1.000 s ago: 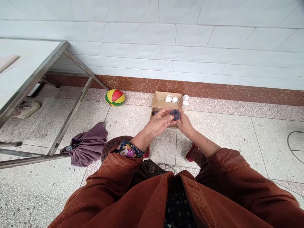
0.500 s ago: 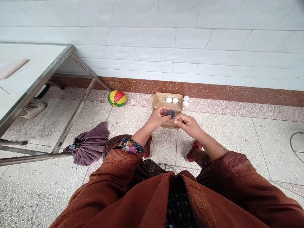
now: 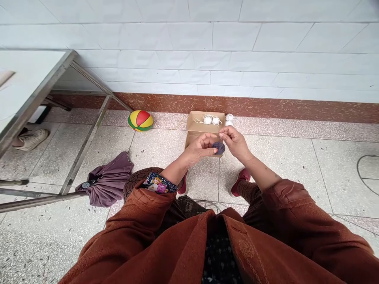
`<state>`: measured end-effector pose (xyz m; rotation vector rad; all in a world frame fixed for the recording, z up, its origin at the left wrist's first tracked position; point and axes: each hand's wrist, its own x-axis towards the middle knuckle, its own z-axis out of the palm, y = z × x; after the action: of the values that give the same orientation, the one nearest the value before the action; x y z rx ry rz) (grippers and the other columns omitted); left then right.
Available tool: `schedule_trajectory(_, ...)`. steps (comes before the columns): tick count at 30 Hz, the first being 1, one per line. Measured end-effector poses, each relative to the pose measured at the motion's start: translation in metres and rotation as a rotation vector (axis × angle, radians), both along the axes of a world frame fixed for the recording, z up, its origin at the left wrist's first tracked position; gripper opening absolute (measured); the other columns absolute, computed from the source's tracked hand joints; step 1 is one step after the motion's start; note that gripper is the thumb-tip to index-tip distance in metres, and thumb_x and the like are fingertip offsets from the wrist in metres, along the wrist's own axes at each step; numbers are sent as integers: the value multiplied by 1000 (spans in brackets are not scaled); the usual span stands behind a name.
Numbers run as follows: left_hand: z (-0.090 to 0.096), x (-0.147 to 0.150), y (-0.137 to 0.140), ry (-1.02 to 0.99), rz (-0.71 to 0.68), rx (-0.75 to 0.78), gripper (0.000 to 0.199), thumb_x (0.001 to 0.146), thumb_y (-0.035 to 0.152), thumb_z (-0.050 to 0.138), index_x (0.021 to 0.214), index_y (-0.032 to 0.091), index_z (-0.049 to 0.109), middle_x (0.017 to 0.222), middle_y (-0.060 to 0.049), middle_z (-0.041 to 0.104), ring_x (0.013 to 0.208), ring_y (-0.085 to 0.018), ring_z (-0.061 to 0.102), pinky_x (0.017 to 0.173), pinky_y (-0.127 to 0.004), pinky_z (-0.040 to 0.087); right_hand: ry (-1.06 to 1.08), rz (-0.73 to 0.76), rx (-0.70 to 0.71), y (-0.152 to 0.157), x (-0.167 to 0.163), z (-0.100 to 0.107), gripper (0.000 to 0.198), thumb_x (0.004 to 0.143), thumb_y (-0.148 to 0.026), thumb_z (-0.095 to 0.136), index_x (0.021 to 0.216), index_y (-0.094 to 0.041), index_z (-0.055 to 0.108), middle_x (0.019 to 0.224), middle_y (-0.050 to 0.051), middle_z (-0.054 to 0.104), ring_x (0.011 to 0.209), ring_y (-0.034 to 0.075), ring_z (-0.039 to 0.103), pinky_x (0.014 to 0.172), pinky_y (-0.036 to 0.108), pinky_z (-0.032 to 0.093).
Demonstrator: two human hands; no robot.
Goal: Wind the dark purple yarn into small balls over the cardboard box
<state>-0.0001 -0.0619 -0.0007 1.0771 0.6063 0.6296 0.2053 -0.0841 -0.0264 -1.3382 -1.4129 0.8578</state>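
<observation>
A small ball of dark purple-grey yarn (image 3: 219,148) rests against the fingers of my left hand (image 3: 199,149), which is closed on it. My right hand (image 3: 236,142) is just above and to the right of the ball, thumb and fingertips pinched together on what looks like its yarn strand. Below both hands, an open cardboard box (image 3: 193,123) lies on the floor by the wall. White yarn balls (image 3: 207,119) with loose ends lie in its far half; the hands partly cover the near half. More white balls (image 3: 229,118) sit just right of the box.
A red, yellow and green ball (image 3: 141,120) lies by the wall. A folded purple umbrella (image 3: 109,181) is on the floor beside the metal-framed table (image 3: 44,92) at left. Another person's shoe (image 3: 32,140) shows under it. A dark cable (image 3: 359,167) curves at far right.
My right hand has risen from beside the yarn ball to above it, still pinching. The ball has shifted slightly right and down in my left hand. The whole view has moved a little.
</observation>
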Motion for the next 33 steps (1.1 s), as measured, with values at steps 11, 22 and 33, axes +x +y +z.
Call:
schedule_trajectory(11, -6, -3, 15, 41, 360, -35, 37, 74, 23, 87, 104, 20, 65, 98, 0, 72, 89, -12, 66, 87, -30, 54, -327, 294, 83, -22, -10, 4, 13, 104, -32, 60, 99, -26, 70, 96, 5, 76, 87, 23, 69, 81, 35, 54)
schedule_trajectory(22, -5, 3, 5, 94, 31, 102, 46, 67, 19, 91, 105, 20, 65, 95, 0, 73, 87, -13, 68, 86, -31, 52, -184, 110, 118, -5, 4, 10, 23, 104, -41, 62, 88, -26, 68, 86, 3, 71, 83, 21, 64, 81, 36, 53)
schedule_trajectory(33, -6, 0, 13, 48, 309, -75, 35, 74, 27, 82, 103, 19, 64, 99, -2, 72, 88, -13, 67, 84, -31, 54, -270, 298, 46, -16, -5, 2, 21, 105, -37, 59, 91, -24, 67, 87, 3, 72, 80, 20, 65, 77, 32, 49)
